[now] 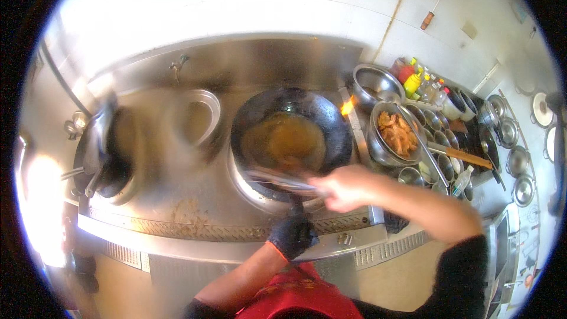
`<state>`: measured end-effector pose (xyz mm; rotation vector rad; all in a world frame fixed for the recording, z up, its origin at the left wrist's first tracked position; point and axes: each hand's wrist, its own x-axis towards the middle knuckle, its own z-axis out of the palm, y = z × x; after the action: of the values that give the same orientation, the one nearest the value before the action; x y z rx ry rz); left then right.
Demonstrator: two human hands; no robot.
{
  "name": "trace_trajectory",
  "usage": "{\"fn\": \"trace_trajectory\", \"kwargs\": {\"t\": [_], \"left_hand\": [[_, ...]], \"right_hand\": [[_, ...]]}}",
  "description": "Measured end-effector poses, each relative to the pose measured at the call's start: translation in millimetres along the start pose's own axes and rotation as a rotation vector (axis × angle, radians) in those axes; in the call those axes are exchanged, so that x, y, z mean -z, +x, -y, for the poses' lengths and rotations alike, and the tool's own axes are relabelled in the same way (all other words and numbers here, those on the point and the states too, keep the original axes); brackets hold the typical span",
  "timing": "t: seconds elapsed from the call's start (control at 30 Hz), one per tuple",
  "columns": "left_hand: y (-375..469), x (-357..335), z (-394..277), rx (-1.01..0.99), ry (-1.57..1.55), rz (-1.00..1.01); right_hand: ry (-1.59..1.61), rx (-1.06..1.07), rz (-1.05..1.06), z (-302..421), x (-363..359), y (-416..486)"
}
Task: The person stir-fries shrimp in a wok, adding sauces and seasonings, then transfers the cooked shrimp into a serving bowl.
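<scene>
A large black wok [339,141] with brown liquid [294,137] in it sits on the range before me. My left hand [293,235], in a black glove with an orange cuff, closes on the wok's handle [296,206] at the near rim. My bare right hand [347,189] grips a metal utensil [283,180] that reaches left across the near part of the wok. Motion blur hides the utensil's head, so its kind is unclear. To the right of the wok, cooked-looking orange-brown food pieces [395,135] fill a strainer over a metal pot [376,148].
A small flame [348,106] shows at the wok's right edge. Another wok [117,177] with utensils stands at the left. A metal bowl [376,75], squeeze bottles [412,83], seasoning containers [444,166] and a wooden-handled tool [469,157] crowd the right side.
</scene>
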<state>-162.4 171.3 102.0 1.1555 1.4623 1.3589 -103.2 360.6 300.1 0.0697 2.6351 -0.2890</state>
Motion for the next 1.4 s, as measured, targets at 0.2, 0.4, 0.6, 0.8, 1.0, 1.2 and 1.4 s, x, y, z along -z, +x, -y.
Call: {"fn": "trace_trajectory", "kwargs": {"t": [0.2,0.4,0.6,0.8,1.0,1.2,1.4], "left_hand": [[2.7,-4.2,-34.0,0.602,-1.050,-0.194],[-0.7,-4.6,-15.3,0.561,-1.049,-0.093],[-0.3,-7.8,6.4,-0.055,-0.350,-0.097],[0.4,-2.8,-14.0,-0.007,-0.372,-0.115],[10.2,0.1,-21.2,0.360,-0.719,-0.137],[9.3,9.5,-28.4,0.493,-0.952,-0.087],[-18.6,19.0,-70.6,0.640,-1.368,-0.140]], "right_hand": [[-0.035,-0.286,0.066,-66.6,24.3,56.2],[0.303,-0.121,-0.215,8.9,-15.6,93.2],[-0.059,-0.216,0.094,-10.0,16.8,-34.8],[-0.332,-0.469,-0.125,-81.2,58.6,30.8],[0.116,-0.100,-0.403,-17.8,-13.7,115.3],[0.672,-0.098,-0.684,-20.2,-108.1,-27.4],[0.853,-0.465,-1.115,11.8,-219.8,-156.0]]}}
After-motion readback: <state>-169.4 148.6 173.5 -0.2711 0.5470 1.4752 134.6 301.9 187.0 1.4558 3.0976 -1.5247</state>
